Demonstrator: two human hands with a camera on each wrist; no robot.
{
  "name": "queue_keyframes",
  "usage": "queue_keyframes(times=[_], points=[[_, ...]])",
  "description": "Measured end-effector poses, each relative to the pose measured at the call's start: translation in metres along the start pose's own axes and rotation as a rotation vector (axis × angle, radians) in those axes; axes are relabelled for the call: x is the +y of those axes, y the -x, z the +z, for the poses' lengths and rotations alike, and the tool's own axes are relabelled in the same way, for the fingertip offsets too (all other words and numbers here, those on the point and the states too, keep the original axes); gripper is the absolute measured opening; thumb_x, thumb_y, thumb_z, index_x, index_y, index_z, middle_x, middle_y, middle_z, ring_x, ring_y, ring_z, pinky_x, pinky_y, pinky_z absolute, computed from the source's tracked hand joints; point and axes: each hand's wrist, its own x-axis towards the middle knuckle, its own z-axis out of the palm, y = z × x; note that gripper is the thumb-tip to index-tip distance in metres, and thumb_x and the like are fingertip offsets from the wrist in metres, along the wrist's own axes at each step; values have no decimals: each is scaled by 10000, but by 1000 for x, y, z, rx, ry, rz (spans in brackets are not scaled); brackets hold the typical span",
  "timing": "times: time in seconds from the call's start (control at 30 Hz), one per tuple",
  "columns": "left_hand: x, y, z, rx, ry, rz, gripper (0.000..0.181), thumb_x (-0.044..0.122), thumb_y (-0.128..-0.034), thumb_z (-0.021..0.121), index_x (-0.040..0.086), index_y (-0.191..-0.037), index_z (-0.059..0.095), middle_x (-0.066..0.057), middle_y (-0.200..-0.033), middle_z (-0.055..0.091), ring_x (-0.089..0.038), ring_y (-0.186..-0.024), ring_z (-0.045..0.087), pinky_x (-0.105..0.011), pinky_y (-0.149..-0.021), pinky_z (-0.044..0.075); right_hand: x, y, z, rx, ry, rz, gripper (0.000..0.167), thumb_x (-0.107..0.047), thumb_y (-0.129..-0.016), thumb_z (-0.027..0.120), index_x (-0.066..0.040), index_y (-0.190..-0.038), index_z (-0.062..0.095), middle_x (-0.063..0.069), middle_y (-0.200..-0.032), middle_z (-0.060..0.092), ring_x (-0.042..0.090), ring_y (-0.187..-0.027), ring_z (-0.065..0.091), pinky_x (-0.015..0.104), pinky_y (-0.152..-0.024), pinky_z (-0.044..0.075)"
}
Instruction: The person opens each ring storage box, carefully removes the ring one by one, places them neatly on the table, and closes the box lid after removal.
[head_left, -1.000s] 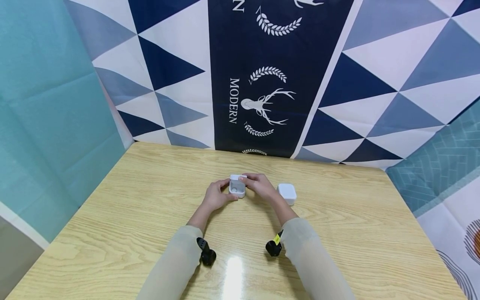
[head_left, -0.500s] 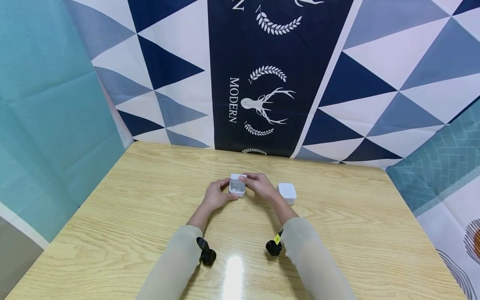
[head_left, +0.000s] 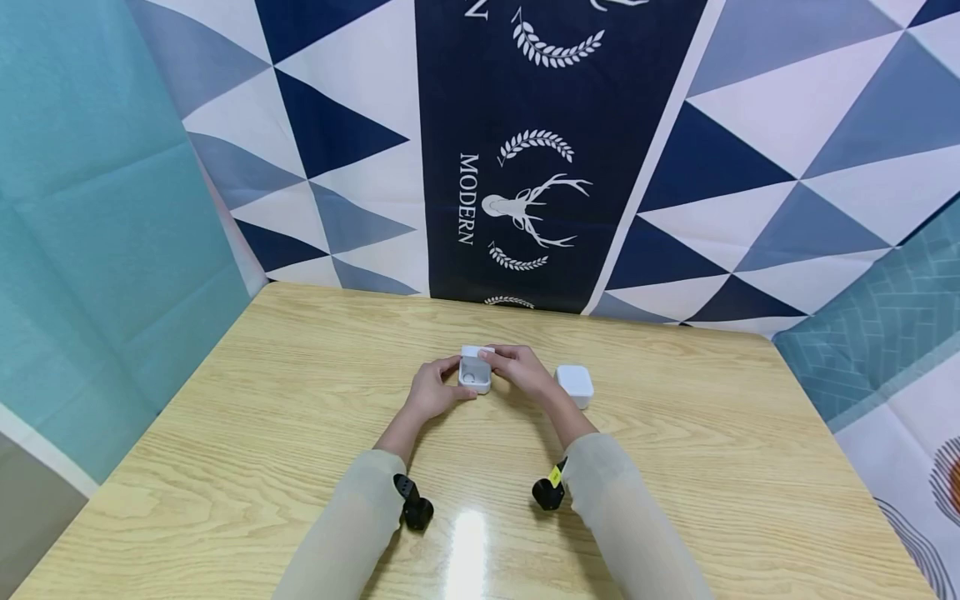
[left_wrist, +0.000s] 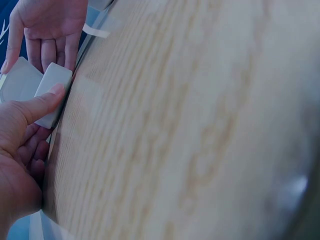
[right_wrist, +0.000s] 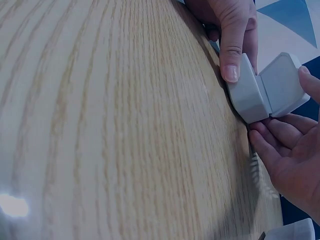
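So both hands are on one small white box (head_left: 475,389), which sits just below the middle of the head view on the wooden tabletop (head_left: 247,417). The left hand (head_left: 430,392) has it pinched, thumb across the front wall and other fingers round the far side; you can see that grip at the upper left of the left wrist view. The right hand (head_left: 522,371) has hold of the flip-up lid (head_left: 471,352), thumb on the edge of its inner face, fingers behind and under. Lid's standing open, tilted back on its hinge side. My read: the step in hand is the lid work, left hand bracing, right hand handling the lid. There's some little round shape (head_left: 468,378) down inside, too small for me to say if it's a loose thing or part of the box. For a next move on the lid, I'd say it calls for a firm left grip and a light right thumb, since something this small would probably skid or tip if shoved. A second white box (head_left: 574,383) sits right of centre, lid side unclear, just beside the right wrist; can't tell if they touch.
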Motion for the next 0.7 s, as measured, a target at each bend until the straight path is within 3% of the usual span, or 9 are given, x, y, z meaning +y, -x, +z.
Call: queue_keyframes(times=[0.7], points=[[0, 0, 1, 6, 10, -11, 665, 175, -732, 802, 60, -1326, 527, -101, -1352, 544, -253, -1291, 467, -381, -1090, 366, -2, -1, -1, -25, -83, 58, 607, -334, -950, 531, 63, -1385, 385, 212, -1438, 406, 291, -1319, 420, 378, -1070, 395]])
